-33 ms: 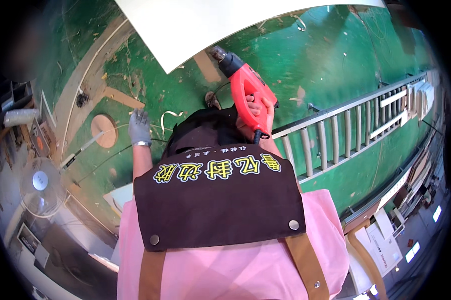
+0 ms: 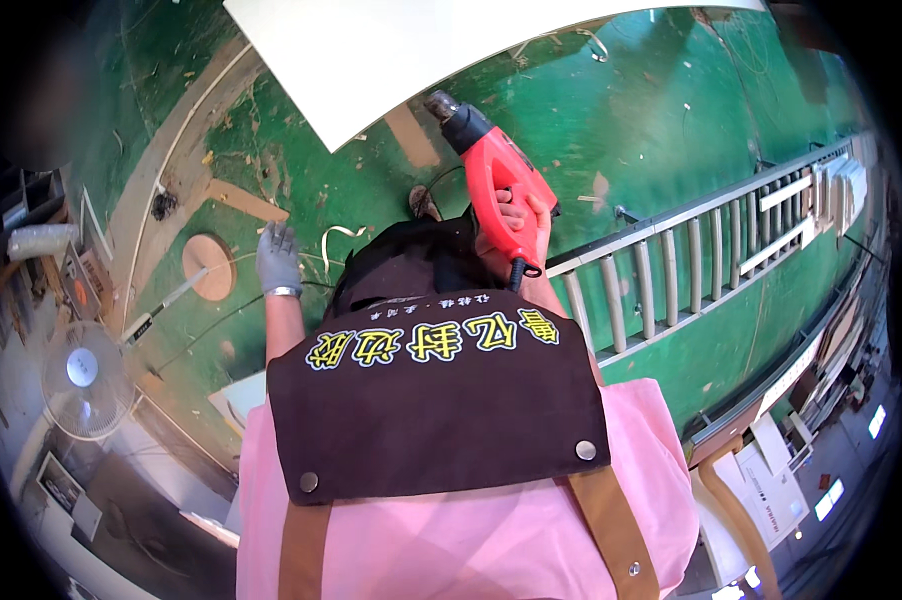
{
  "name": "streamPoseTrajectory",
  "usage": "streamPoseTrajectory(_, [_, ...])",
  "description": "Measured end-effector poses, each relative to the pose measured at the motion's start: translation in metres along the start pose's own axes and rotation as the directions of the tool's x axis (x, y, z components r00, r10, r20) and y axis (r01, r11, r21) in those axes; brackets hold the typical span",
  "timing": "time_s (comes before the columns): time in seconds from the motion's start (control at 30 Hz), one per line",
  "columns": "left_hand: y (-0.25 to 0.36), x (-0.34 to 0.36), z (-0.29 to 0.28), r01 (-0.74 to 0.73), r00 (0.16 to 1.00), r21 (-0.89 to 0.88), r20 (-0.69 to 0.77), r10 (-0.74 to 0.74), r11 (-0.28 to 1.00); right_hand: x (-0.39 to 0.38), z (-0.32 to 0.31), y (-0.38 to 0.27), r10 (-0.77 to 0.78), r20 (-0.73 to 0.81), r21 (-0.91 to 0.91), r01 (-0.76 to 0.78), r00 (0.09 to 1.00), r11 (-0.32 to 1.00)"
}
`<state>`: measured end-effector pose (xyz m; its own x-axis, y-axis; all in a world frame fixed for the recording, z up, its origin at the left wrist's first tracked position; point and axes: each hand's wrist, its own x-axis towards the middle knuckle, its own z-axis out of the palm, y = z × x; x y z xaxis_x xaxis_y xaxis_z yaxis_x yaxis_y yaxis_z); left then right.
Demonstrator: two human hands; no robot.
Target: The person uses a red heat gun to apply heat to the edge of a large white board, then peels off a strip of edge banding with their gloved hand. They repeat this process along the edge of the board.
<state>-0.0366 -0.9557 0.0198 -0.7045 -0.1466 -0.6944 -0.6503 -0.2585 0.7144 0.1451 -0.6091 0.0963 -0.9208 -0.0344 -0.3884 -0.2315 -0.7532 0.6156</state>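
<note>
My right hand is wrapped round the handle of a red heat gun, bare fingers showing through the grip opening. Its metal nozzle points up and to the left, close to the edge of a large white panel but apart from it. A black cord leaves the bottom of the handle. At my left side hangs my left hand in a grey glove, loosely open with its fingers forward and nothing visible in it. Beyond it lies a strip of brown board on the floor.
A roller conveyor runs along the right, with white strips at its far end. To the left are a round wooden disc and a standing fan. A pale curled strip and cables lie on the green floor.
The view has shifted very slightly. My right hand keeps its hold on the heat gun, and my left hand stays at my side.
</note>
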Motion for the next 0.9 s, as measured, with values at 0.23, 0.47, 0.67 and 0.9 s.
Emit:
streamPoseTrajectory(0.23, [0.001,0.008,-0.003,-0.012,0.998,-0.005,0.066,0.012,1.0,0.0,0.034,-0.04,-0.168,0.151,-0.02,0.173,0.974,0.985])
streamPoseTrajectory(0.47, [0.006,0.008,0.008,-0.018,0.997,0.03,0.076,0.016,0.999,0.007,0.061,-0.071,-0.257,0.25,-0.029,0.273,0.933,0.962])
streamPoseTrajectory(0.67, [0.004,0.012,0.006,0.003,0.995,0.034,0.097,-0.006,0.999,0.006,0.062,-0.068,-0.246,0.22,-0.041,0.261,0.944,0.964])
streamPoseTrajectory(0.9, [-0.001,0.01,0.001,0.003,0.992,0.037,0.13,-0.008,0.999,0.002,0.039,-0.039,-0.207,0.116,-0.035,0.213,0.971,0.976])
